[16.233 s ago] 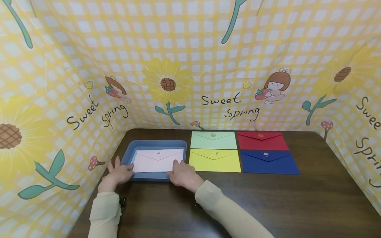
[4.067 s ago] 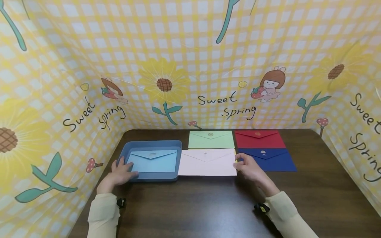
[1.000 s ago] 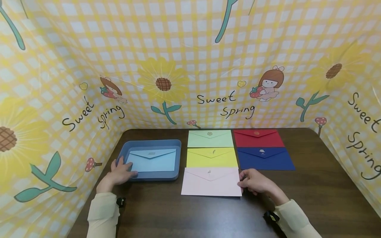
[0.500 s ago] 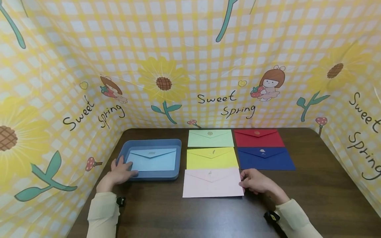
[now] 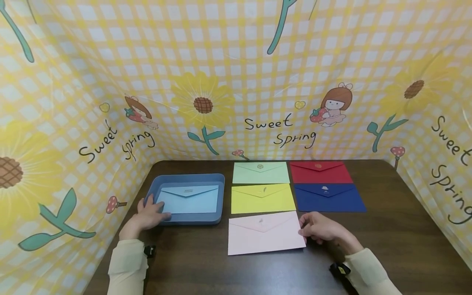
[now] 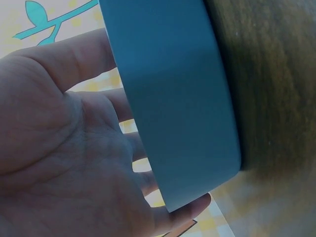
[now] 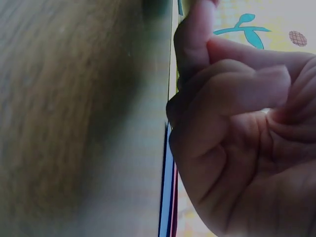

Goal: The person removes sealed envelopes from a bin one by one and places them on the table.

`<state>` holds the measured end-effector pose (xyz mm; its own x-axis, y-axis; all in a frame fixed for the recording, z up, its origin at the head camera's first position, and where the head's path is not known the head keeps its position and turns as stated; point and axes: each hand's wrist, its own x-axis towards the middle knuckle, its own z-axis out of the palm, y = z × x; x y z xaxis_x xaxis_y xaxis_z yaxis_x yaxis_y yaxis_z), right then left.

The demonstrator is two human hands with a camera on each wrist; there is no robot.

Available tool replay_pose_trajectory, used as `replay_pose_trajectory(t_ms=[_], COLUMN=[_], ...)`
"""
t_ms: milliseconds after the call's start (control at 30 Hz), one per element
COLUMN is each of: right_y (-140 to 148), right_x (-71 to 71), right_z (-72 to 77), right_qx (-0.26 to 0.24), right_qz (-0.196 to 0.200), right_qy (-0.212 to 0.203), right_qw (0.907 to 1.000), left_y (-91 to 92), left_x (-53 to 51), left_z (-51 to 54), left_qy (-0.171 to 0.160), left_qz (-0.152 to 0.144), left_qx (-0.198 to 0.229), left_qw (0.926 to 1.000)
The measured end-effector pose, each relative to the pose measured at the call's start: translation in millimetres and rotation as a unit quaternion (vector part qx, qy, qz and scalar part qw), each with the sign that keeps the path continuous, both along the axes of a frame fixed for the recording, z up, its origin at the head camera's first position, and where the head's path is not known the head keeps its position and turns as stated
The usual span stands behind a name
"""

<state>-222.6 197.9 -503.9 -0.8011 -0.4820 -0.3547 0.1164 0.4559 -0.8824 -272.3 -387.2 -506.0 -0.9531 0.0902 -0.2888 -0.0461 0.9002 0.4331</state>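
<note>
My right hand [image 5: 321,228] pinches the right edge of a pale pink envelope [image 5: 263,241], which lies slightly turned in front of the yellow envelope [image 5: 262,203]. In the right wrist view the curled fingers of the right hand [image 7: 232,113] show, with the pinch point mostly cut off at the top. My left hand [image 5: 148,215] rests with spread fingers on the near left corner of a blue tray [image 5: 193,219]. A light blue envelope [image 5: 189,204] lies in that tray. The tray wall [image 6: 173,108] hides some fingertips in the left wrist view.
Behind the yellow envelope lies a mint green envelope [image 5: 261,176]. To the right are a red envelope [image 5: 322,176] and a dark blue envelope [image 5: 330,203]. A dark wooden table [image 5: 199,262] carries everything; a patterned cloth [image 5: 236,61] encloses its back and sides.
The pink envelope has come out of the tray, passed over the yellow one and moved towards me, turning slightly in the last half second. The left hand stays at the tray.
</note>
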Motion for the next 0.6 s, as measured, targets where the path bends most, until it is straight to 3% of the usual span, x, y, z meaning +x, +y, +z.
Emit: replay_pose_trajectory(t_ms=[233, 433, 600], right_y=[-1.2, -3.1, -7.1], right_x=[3.1, 5.9, 8.8], right_z=[-1.6, -3.7, -2.5], right_qx=[0.023, 0.046, 0.076], right_qz=[0.003, -0.022, -0.047], right_qy=[0.025, 0.031, 0.04], right_qw=[0.9994, 0.9982, 0.9952], left_y=[-1.1, -0.5, -2.8], left_x=[-4.2, -2.7, -4.4], left_z=[-5.5, -2.3, -5.6], left_qy=[-0.002, -0.007, -0.006], left_qz=[-0.002, 0.0, 0.001], left_qx=[0.001, -0.002, 0.005], left_qw=[1.0, 1.0, 1.0])
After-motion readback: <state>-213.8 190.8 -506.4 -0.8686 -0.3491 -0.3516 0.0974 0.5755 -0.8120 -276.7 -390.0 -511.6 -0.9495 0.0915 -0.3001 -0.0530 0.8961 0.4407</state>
